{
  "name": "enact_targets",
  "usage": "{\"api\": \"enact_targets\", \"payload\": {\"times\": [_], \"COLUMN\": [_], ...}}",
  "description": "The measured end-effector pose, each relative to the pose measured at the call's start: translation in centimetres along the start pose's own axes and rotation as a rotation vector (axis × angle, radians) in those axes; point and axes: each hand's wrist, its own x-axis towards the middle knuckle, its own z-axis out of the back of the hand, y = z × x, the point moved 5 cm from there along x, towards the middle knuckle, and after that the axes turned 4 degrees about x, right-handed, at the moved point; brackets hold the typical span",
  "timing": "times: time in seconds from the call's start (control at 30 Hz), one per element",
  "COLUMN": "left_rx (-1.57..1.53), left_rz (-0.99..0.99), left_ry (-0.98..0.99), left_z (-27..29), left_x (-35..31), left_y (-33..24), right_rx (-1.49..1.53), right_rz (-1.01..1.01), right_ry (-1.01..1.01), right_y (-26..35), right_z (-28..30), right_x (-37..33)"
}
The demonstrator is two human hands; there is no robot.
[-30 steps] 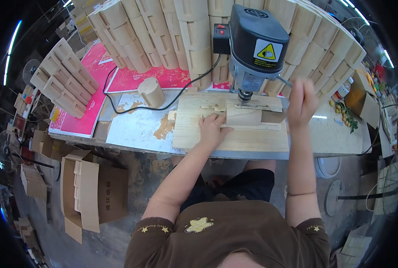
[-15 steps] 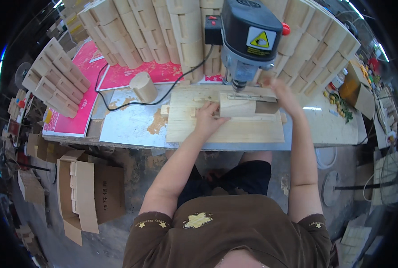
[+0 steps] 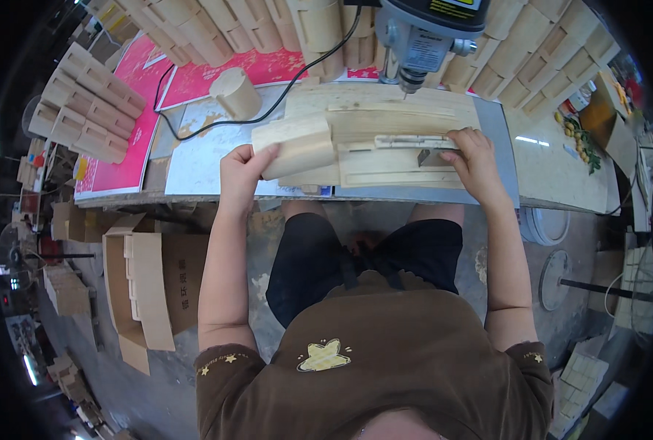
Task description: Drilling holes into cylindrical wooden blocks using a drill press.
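Note:
My left hand (image 3: pixel 244 174) is closed round the left end of a pale wooden block with rounded sides (image 3: pixel 295 147), thumb on top. The block is held tilted over the left end of a wooden drilling jig (image 3: pixel 385 174), which lies on a flat board (image 3: pixel 308 103). At the jig's right end, my right hand (image 3: pixel 476 163) is closed on a narrow wooden strip (image 3: pixel 407 141), beside a small upright plate (image 3: pixel 425 157). Just behind the jig, the bench drill (image 3: pixel 433 44) has its chuck (image 3: pixel 412 81) and thin bit above the board, apart from the wood.
Stacked wooden blocks (image 3: pixel 187 37) line the back of the bench, with more on the left (image 3: pixel 92 103) and right (image 3: pixel 532 51). One block (image 3: pixel 235 94) stands alone beside the black cable (image 3: pixel 268 114). An open cardboard box (image 3: pixel 158 293) is on the floor at left.
The wooden block has come out of the jig and moved left in my left hand. My right hand has come down from beside the drill to the jig's right end. The view has shifted.

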Motion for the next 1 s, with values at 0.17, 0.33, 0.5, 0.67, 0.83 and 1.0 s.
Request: {"api": "enact_targets", "payload": {"times": [0.17,0.33,0.5,0.67,0.83,1.0], "left_rx": [-0.018,0.009,0.013,0.037,0.098,0.054], "left_rz": [0.215,0.222,0.206,0.256,0.243,0.240], "left_ry": [0.026,0.066,0.077,0.070,0.079,0.186], "left_z": [-2.2,-3.9,-5.2,-5.6,-6.1,-10.6], "left_x": [-1.8,-1.8,-1.1,-0.8,-1.1,-1.7], "left_y": [0.0,1.5,2.0,2.0,1.6,2.0], "right_rx": [0.083,0.106,0.065,0.074,0.081,0.066], "right_rz": [0.101,0.114,0.112,0.090,0.089,0.117], "right_ry": [-0.018,-0.029,-0.041,-0.043,-0.009,-0.039], "right_y": [2.4,1.6,1.4,1.1,0.8,1.2], "right_z": [-0.7,-0.3,0.4,0.5,0.6,0.5], "right_x": [-0.3,-0.4,-0.8,-0.8,-0.9,-0.9]}}
